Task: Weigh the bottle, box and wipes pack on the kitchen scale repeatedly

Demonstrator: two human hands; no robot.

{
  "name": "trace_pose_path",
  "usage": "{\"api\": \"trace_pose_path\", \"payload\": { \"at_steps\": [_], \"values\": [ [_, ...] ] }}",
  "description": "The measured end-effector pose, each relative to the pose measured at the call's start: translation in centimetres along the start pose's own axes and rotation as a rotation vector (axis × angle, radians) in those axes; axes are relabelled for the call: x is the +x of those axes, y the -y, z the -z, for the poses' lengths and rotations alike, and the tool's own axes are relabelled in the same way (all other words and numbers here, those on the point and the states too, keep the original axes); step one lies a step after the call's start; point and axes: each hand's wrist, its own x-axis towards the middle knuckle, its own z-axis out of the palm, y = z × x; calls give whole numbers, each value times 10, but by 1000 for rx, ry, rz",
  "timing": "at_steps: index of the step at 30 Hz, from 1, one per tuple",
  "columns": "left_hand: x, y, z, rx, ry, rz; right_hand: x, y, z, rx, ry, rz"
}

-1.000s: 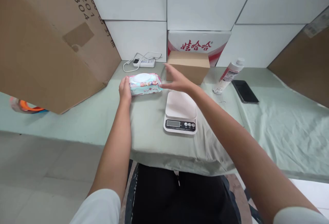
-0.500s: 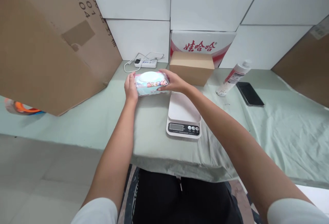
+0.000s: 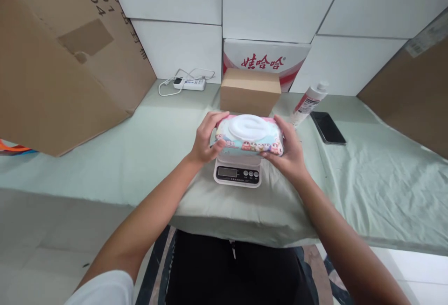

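Note:
A soft pack of wet wipes (image 3: 249, 135) with a white oval lid and a cartoon print is held level over the white kitchen scale (image 3: 238, 174). My left hand (image 3: 206, 138) grips its left end and my right hand (image 3: 287, 152) grips its right end. The pack hides most of the scale's platform; only the display and buttons at the front show. Whether the pack rests on the platform or hovers just above it I cannot tell.
A small brown carton (image 3: 249, 91) stands just behind the scale, before a red-and-white box (image 3: 266, 59). A white bottle (image 3: 308, 102) and a black phone (image 3: 327, 127) lie to the right. A power strip (image 3: 191, 82) sits at the back left; big cardboard boxes (image 3: 59, 57) flank both sides.
Both hands closed on the wipes pack at the left of the table, lifted it and carried it right and toward me, over the scale.

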Motion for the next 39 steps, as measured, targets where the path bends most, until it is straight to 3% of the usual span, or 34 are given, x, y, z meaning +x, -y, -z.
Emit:
{"api": "trace_pose_path", "payload": {
  "at_steps": [5, 15, 23, 27, 32, 39],
  "values": [
    [-11, 5, 1, 9, 17, -3, -22, -8, -18, -20, -20, -18],
    [-16, 17, 0, 22, 20, 153, -13, -13, -26, -20, -1, -60],
    [-13, 25, 5, -277, 127, 278, -14, -15, -21, -15, 8, -110],
    [-12, 41, 6, -346, 52, 425, -13, -15, -18, -20, 18, -101],
    [-9, 61, 9, -222, -93, 496, -13, -14, -16, -20, 37, -106],
    [-8, 58, 15, -152, -39, 416, -14, -16, -15, -43, 47, -111]
  ]
}}
